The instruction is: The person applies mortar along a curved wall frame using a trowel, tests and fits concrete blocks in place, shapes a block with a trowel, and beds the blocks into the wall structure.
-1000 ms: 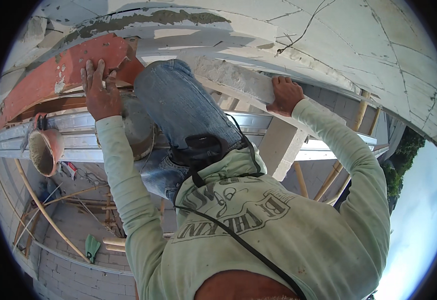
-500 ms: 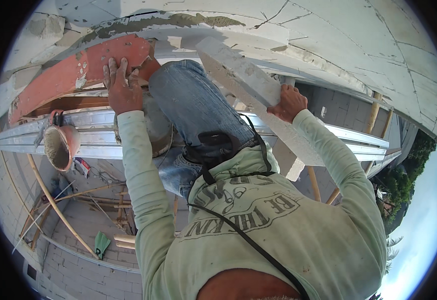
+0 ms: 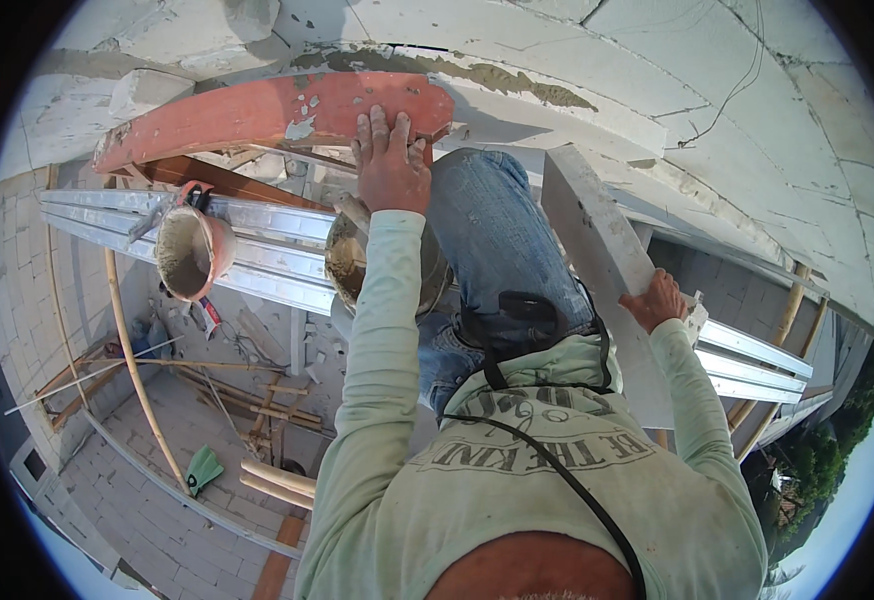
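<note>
My left hand (image 3: 393, 165) lies with fingers spread on the right end of a long, curved red board (image 3: 257, 115), which is spotted with dried mortar. To the right of my jeans-covered knee, a large pale grey building block (image 3: 597, 225) stands tilted. My right hand (image 3: 654, 300) is closed over its right edge, near the middle of its length. The block's lower end runs down beside my body, partly behind my right arm. Under my left wrist sits a mortar-stained bucket (image 3: 435, 275), partly hidden by my sleeve.
A red bucket (image 3: 220, 245) stands on silver metal channels (image 3: 282, 265) at the left. Below are bamboo poles (image 3: 137, 370), a green flipper-shaped piece (image 3: 203, 468) and a block floor. A pale block wall (image 3: 597, 70) with a wet mortar strip (image 3: 517, 82) curves across the far side.
The whole view has swung left, so everything sits farther right. The block has turned, showing more of its broad face. My left hand stays on the red board; my right still grips the block.
</note>
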The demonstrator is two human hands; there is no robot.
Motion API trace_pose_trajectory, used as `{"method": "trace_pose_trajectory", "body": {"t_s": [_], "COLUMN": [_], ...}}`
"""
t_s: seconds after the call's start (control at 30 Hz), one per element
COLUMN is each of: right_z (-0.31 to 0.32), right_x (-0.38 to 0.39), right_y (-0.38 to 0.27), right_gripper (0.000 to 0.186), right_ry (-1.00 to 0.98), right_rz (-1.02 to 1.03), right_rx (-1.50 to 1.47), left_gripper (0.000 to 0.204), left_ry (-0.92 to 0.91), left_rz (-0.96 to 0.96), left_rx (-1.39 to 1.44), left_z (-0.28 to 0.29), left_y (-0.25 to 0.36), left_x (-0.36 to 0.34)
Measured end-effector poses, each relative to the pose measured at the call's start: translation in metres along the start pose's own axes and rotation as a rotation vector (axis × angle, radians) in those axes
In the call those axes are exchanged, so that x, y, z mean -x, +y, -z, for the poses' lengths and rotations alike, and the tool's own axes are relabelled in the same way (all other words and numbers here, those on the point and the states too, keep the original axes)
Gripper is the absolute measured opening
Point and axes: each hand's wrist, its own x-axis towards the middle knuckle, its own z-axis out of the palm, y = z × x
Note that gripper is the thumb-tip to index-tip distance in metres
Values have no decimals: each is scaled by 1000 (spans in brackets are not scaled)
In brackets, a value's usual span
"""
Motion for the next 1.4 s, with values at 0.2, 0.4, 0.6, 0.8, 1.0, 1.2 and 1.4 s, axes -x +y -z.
{"method": "trace_pose_trajectory", "body": {"t_s": [0.2, 0.4, 0.6, 0.8, 1.0, 1.2, 1.4], "right_z": [-20, -42, -42, -62, -126, -174, -197], "right_x": [21, 34, 52, 83, 104, 112, 125], "right_y": [7, 17, 23, 26, 45, 55, 58], "right_gripper": [78, 78, 77, 76, 62, 54, 52], "right_ry": [-3, -8, -34, -19, 77, -8, -50], "right_rz": [-77, -162, -257, -357, -394, -512, -494], "right_rx": [-62, -124, -186, -195, -201, -316, -308], "left_gripper": [40, 39, 40, 37, 39, 39, 39], "left_ry": [-48, -22, -32, -35, -33, -41, -45], "left_rz": [-15, -35, -72, -84, -117, -158, -167], "left_rx": [-86, -156, -191, -252, -250, -248, -235], "left_z": [-2, -3, -3, -1, 1, -2, -1], "left_y": [-1, -2, -3, -2, -5, -10, -8], "left_x": [2, 1, 0, 0, 1, 0, 0]}}
